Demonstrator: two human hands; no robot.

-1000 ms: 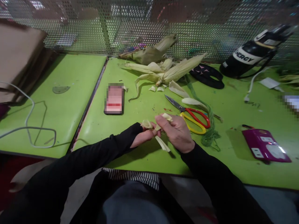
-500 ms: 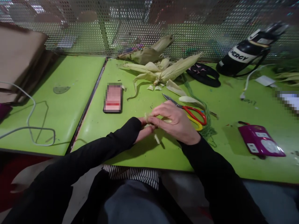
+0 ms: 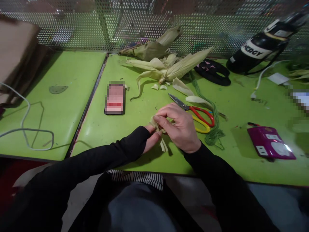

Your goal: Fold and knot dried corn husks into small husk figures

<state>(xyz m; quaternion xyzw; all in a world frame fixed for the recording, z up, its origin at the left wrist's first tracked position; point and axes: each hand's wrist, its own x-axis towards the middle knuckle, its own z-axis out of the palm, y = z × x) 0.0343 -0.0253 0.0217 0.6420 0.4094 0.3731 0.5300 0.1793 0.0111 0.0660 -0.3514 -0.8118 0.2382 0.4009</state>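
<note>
Between my two hands is a small piece of pale corn husk [image 3: 164, 145], with narrow strips hanging below the fingers. My left hand [image 3: 152, 137] pinches it from the left, mostly covered by a black sleeve. From the right, my right hand [image 3: 180, 127] grips the same husk with thumb and forefinger; its other fingers are curled and partly hidden. Just beyond the right hand lie scissors [image 3: 199, 117] with red and yellow handles, and a bundle of green string [image 3: 214, 132]. Further back is a pile of dried corn husks [image 3: 178, 69], with small cut bits in front.
A phone [image 3: 115, 99] lies left of the hands. At the right are a purple power strip [image 3: 271, 143], a black bottle [image 3: 256, 51] and a black roll [image 3: 213, 72]. Brown paper bags [image 3: 16, 58] and a white cable [image 3: 23, 119] occupy the left. A perforated metal screen [image 3: 96, 29] borders the back.
My right hand has turned a little and its thumb now presses higher on the husk. The hanging strips show more fully. The whole view has shifted slightly.
</note>
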